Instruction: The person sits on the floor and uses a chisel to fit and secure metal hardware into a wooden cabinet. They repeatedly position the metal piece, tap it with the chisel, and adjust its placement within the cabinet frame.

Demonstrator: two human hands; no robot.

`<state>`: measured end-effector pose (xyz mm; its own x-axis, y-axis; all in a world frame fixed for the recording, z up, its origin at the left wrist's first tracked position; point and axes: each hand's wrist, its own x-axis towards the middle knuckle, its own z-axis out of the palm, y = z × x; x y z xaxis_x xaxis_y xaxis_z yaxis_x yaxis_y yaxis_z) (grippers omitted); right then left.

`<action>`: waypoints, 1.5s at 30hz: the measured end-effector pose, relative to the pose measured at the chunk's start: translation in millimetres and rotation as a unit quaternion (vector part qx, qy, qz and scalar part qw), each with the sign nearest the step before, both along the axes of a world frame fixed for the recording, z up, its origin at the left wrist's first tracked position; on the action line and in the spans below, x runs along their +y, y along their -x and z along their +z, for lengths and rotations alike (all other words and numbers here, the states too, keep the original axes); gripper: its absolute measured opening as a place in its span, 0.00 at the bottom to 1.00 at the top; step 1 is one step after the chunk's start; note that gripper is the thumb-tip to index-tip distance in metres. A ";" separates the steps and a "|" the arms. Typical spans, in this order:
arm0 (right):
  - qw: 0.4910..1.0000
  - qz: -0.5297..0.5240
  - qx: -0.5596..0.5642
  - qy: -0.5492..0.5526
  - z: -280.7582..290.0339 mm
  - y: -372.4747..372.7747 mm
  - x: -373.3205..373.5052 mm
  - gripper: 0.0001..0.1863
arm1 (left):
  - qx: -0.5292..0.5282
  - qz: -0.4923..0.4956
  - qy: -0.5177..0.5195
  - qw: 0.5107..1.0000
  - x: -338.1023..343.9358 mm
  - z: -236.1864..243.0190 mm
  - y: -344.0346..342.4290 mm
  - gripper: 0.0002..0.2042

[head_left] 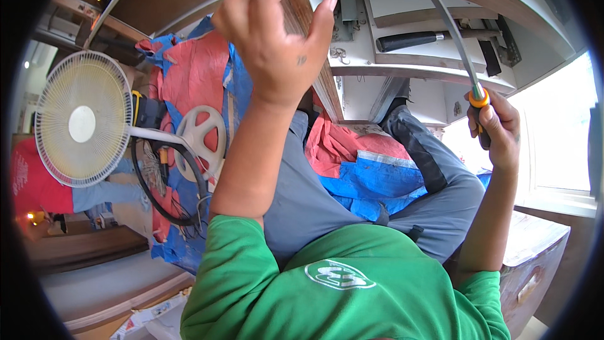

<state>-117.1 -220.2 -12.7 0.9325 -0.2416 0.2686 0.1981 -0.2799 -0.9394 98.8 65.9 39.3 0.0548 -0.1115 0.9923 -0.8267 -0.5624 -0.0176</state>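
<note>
Head view looks down on a person in a green shirt (340,305) and grey trousers (314,195), seated with knees apart before a white cabinet (362,97). The right hand (500,126) is raised in front of the cabinet's right part, its fingers and thumb wrapped around the black and orange handle of a screwdriver (462,50). The grip is closed on that handle, and the long grey shaft slants up and leftward across the cabinet's compartments; whether its tip touches the cabinet's upper edge I cannot tell. The left hand (277,44) is lifted at the cabinet's left side, before a brown wooden post (327,91), fingers loosely curled and the thumb well apart from them. It shows nothing in its grasp, though whether a fingertip meets the wood is unclear. Inside the cabinet, behind the screwdriver, a hammer-like tool (409,41) with a black grip lies sideways. Below the cabinet, a red and blue tarp (387,176) spreads between the legs. Well to the cabinet's left stands a white fan (82,123), with a dark hose-like loop (146,189) near it; beyond, farther left of the cabinet, is another person in a red top (38,176). Right of the cabinet is a bright window (560,132), and below its right end sits a worn pale box (535,245).
</note>
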 end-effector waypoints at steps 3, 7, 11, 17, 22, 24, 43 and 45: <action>1.000 0.019 0.016 -0.001 -0.5 1.0 7.0 0.28 | -0.003 0.028 -0.003 1.000 4.7 -7.4 -5.1 0.12; 1.000 0.023 0.009 0.008 1.6 2.3 12.1 0.28 | -0.023 0.044 -0.024 0.998 8.8 -5.6 -8.6 0.07; 1.000 0.009 0.009 -0.010 0.6 7.8 10.1 0.30 | -0.015 -0.027 0.036 0.999 8.9 -2.4 -6.5 0.05; 0.999 -0.025 0.001 -0.032 1.4 15.5 7.6 0.32 | 0.171 -0.213 -0.123 0.954 9.2 -11.1 20.1 0.09; 1.000 -0.021 -0.008 -0.020 3.7 20.9 6.6 0.33 | 0.565 -0.533 0.203 0.597 -19.7 -11.9 59.7 0.19; 1.000 -0.018 -0.011 -0.001 4.5 23.2 6.5 0.33 | 0.521 -0.627 0.237 0.528 -20.5 -8.4 78.3 0.23; 1.000 -0.018 0.016 0.005 -8.0 12.1 12.7 0.34 | 0.512 -0.703 0.334 0.363 1.4 11.9 86.0 0.22; 1.000 -0.017 0.006 0.003 -8.4 10.1 13.1 0.34 | 0.511 -0.702 0.340 0.359 1.1 12.4 84.9 0.22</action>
